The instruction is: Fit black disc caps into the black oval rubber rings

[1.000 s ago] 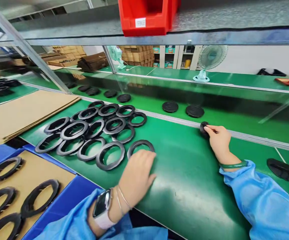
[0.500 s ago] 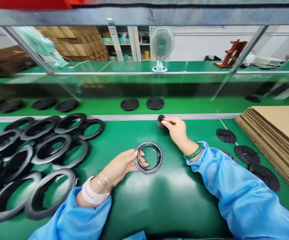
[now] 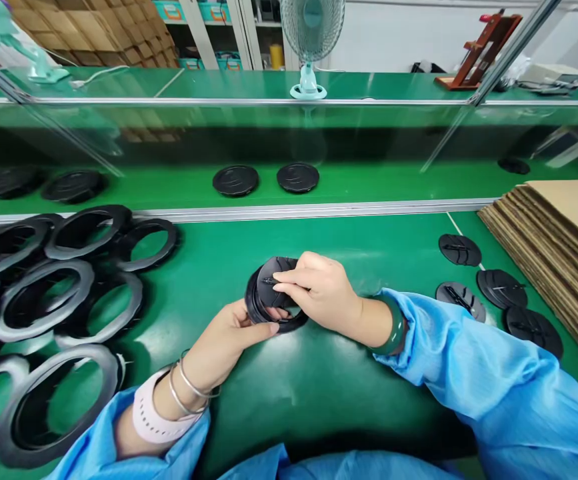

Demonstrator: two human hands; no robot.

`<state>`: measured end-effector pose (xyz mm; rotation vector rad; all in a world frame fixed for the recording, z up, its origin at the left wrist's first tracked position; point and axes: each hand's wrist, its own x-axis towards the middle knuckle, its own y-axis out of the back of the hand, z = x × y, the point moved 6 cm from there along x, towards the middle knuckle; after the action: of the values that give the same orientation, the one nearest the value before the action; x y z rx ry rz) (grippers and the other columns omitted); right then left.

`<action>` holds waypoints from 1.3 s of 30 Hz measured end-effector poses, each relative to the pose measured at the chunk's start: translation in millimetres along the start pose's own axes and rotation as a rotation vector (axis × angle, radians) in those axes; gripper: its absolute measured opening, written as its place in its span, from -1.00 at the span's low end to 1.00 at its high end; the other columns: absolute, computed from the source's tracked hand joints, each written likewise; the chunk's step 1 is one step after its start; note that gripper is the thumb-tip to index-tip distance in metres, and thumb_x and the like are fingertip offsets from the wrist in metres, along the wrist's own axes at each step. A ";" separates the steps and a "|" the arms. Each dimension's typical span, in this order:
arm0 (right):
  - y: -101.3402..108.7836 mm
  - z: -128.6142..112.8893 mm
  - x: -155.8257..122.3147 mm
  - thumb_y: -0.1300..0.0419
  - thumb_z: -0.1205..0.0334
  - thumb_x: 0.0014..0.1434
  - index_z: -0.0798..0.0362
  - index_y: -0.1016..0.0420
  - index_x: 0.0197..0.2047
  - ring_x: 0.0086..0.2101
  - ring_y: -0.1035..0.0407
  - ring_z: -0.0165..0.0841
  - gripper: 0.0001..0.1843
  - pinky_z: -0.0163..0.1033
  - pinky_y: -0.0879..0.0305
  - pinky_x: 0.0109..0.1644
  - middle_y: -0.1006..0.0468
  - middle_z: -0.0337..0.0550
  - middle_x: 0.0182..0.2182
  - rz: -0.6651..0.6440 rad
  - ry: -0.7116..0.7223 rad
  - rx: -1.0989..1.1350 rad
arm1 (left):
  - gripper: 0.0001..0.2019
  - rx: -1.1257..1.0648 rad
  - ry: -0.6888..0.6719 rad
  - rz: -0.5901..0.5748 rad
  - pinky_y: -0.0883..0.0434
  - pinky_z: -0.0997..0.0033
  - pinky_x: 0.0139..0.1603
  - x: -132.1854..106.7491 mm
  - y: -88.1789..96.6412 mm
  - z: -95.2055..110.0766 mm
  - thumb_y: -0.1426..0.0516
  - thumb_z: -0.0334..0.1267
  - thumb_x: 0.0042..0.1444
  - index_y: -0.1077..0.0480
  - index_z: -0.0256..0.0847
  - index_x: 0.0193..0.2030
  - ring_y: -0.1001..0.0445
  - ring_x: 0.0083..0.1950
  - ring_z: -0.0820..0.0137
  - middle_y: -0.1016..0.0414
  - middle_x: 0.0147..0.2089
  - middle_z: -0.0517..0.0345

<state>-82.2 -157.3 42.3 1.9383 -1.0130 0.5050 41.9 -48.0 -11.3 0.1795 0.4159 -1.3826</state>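
Note:
Near the middle of the green table, my left hand (image 3: 236,330) grips a black plastic ring (image 3: 255,308) by its lower left side, thumb on the rim and fingers through the opening. My right hand (image 3: 321,290) pinches the small raised tab of a round black disc (image 3: 267,283) between thumb and finger. The disc is tilted and lies over the upper part of the ring's opening; whether it is seated inside cannot be made out. Part of the disc and the ring's right side are hidden behind my right hand.
Several black rings (image 3: 49,300) lie heaped at the left. Loose black discs (image 3: 460,250) rest at the right, beside a cardboard stack (image 3: 533,247). Behind the metal rail (image 3: 269,212) lie round black pieces (image 3: 235,181). A fan (image 3: 309,80) stands farther back.
My right hand has brought the disc down and left, onto the ring. My left hand has tilted the ring and shifted it slightly left. The camera view has also moved.

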 end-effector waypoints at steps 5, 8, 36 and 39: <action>-1.8 -3.8 0.4 -0.16 0.18 0.36 0.05 -0.63 -0.16 -0.40 -0.33 -0.39 -0.78 -0.27 -0.28 -0.27 -0.45 -0.17 -0.42 -0.062 0.107 -0.105 | -0.39 -0.020 -0.093 0.147 -0.47 0.20 0.08 4.1 4.5 -3.5 -0.44 -0.25 -0.14 -0.33 -0.28 0.04 -0.53 -0.03 0.26 -0.58 -0.04 0.05; -4.9 -7.0 -0.5 -0.11 0.21 0.39 0.06 -0.62 -0.15 -0.39 -0.32 -0.39 -0.76 -0.27 -0.29 -0.25 -0.44 -0.17 -0.42 -0.085 0.156 -0.163 | -0.32 -0.032 -0.113 0.194 -0.49 0.22 0.04 6.0 3.8 -4.2 -0.47 -0.25 -0.20 -0.27 -0.26 0.04 -0.53 -0.04 0.26 -0.55 -0.07 0.11; -17.7 -12.3 -0.4 -0.04 0.29 0.37 0.11 -0.44 -0.25 -0.30 -0.29 -0.27 -0.80 -0.17 -0.32 -0.15 -0.40 -0.06 -0.34 -0.316 0.167 -0.279 | -0.37 0.134 -0.149 0.255 -0.53 0.29 -0.07 4.3 2.7 3.1 -0.43 -0.21 -0.16 -0.23 -0.18 0.01 -0.54 -0.11 0.29 -0.50 -0.10 0.17; -17.3 -15.0 0.2 -0.07 0.32 0.35 0.13 -0.43 -0.21 -0.27 -0.30 -0.24 -0.86 -0.14 -0.33 -0.11 -0.42 -0.02 -0.29 -0.404 0.150 -0.287 | -0.41 0.176 -0.147 0.271 -0.54 0.35 -0.16 2.8 2.3 5.8 -0.43 -0.19 -0.16 -0.22 -0.18 -0.05 -0.55 -0.18 0.32 -0.50 -0.20 0.22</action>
<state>-67.5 -139.8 41.7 1.7542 -0.5435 0.2535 45.6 -52.3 -7.3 0.2666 0.1407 -1.1552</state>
